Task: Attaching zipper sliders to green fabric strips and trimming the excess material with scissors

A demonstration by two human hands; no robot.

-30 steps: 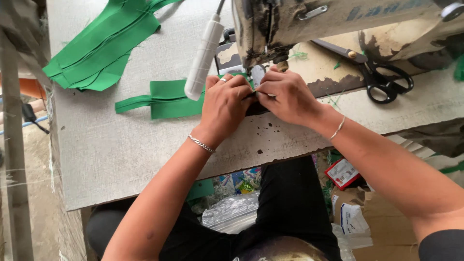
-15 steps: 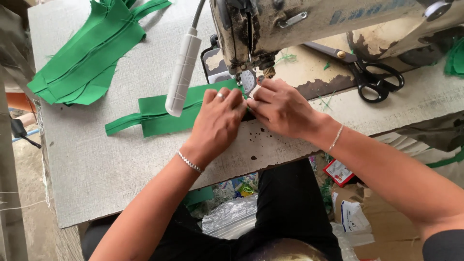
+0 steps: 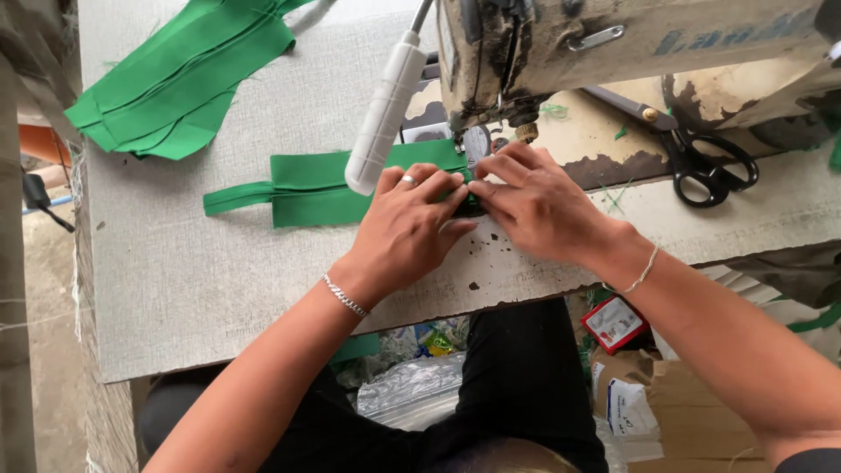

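A long green fabric piece (image 3: 315, 186) lies flat on the grey sewing table (image 3: 219, 280), its right end under the needle of an old cream sewing machine (image 3: 613, 44). My left hand (image 3: 407, 229), with a ring and a silver bracelet, presses the fabric down just in front of the presser foot. My right hand (image 3: 536, 203) pinches the same end of the fabric from the right, fingertips meeting those of the left. The fabric under both hands is mostly hidden.
A stack of folded green fabric pieces (image 3: 175, 83) lies at the table's back left. A white tube lamp (image 3: 381, 114) hangs over the fabric. Black scissors (image 3: 701, 162) rest right of the machine. Bags and boxes (image 3: 631, 377) sit on the floor below.
The view has shifted so everything sits lower and further right in frame. Both hands stay at the needle, and more of the green fabric shows to the left of the machine.
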